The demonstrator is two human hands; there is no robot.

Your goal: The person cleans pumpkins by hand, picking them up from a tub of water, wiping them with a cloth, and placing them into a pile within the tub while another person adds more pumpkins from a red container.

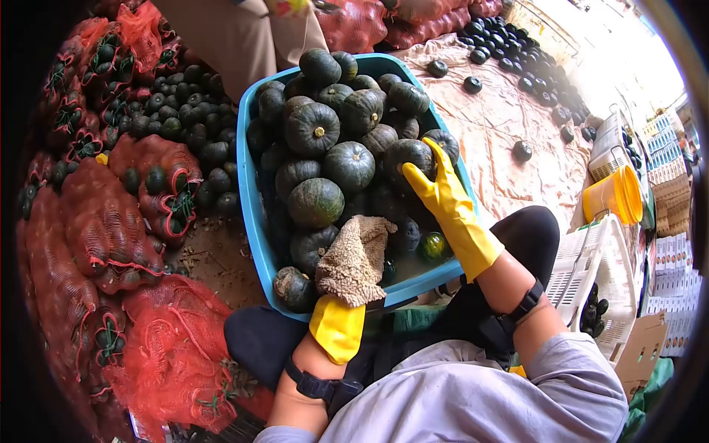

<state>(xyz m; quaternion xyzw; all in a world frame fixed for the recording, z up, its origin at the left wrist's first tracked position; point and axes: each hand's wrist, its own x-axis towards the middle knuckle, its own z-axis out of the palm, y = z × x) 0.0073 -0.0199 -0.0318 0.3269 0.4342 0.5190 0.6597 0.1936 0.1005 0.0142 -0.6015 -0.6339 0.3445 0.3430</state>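
Observation:
A blue tub (249,221) in front of me is heaped with dark green kabocha pumpkins, and water shows near its front edge. My right hand (452,210), in a yellow rubber glove, grips one kabocha pumpkin (408,156) at the tub's right side, thumb and fingers apart around it. A beige terry cloth (354,258) covers my left hand (340,325); only the yellow glove's cuff shows below it. The fingers inside are hidden. Close to the cloth lie a mottled green pumpkin (315,202) and another pumpkin (294,288) at the near left corner.
Red mesh sacks (96,214) of pumpkins crowd the left, beside a loose pile (185,111). A person's trousered legs (221,37) stand behind the tub. On the right are a pale sheet (480,118) with pumpkins, a yellow bucket (613,196), a white crate (591,273) and stacked boxes (672,273).

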